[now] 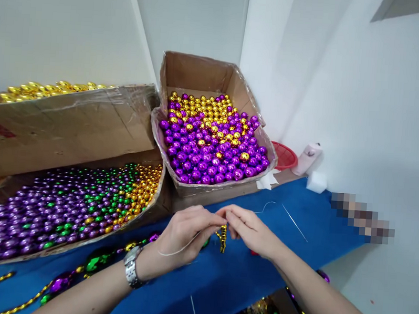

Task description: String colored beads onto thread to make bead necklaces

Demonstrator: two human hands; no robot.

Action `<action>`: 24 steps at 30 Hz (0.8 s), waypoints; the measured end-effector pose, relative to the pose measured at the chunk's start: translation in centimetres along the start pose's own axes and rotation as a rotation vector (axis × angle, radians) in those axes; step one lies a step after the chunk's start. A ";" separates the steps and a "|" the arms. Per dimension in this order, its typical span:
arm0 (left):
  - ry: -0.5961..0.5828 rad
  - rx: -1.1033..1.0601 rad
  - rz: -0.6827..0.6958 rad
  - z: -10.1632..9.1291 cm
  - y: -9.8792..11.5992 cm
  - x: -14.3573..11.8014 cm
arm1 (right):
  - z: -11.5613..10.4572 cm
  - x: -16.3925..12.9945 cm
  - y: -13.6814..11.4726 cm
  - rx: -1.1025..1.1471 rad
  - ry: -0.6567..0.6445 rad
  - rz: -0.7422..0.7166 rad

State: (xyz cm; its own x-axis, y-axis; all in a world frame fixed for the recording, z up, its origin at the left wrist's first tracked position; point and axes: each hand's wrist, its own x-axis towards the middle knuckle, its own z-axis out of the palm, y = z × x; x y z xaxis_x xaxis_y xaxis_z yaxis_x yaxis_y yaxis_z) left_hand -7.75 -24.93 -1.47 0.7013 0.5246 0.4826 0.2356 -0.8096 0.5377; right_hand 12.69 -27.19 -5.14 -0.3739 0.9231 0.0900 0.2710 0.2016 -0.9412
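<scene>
Both hands meet over the blue tabletop, with their fingertips nearly touching. My left hand [190, 230], with a metal watch [132, 267] at its wrist, is closed in a pinch on a white string [179, 251], whose loose end curves back over the hand. My right hand [246, 226] is also pinched, fingertips against the same spot; a thin white string leads away from it across the table. A short strand of gold beads [223, 239] hangs just below the fingertips. The exact grip on string and strand is hidden by the fingers.
A carton of purple and gold balls [211, 186] stands behind my hands. At left, another carton [163, 197] holds small purple, green and gold beads. A beaded garland [60, 283] lies in front of it. A red basket [284, 155] and a thin needle-like rod [294, 222] are at right.
</scene>
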 end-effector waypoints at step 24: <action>0.034 -0.364 -0.436 0.6 -0.5 -0.4 | 1.3 -1.7 -1.5 -0.622 0.111 -0.211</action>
State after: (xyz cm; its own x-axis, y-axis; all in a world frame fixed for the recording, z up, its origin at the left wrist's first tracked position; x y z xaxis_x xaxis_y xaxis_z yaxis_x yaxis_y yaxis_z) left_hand -7.74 -24.89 -2.28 0.5673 0.8032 0.1816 0.2473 -0.3765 0.8928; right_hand 11.75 -29.44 -4.34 -0.3902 0.8647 0.3163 0.6761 0.5022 -0.5392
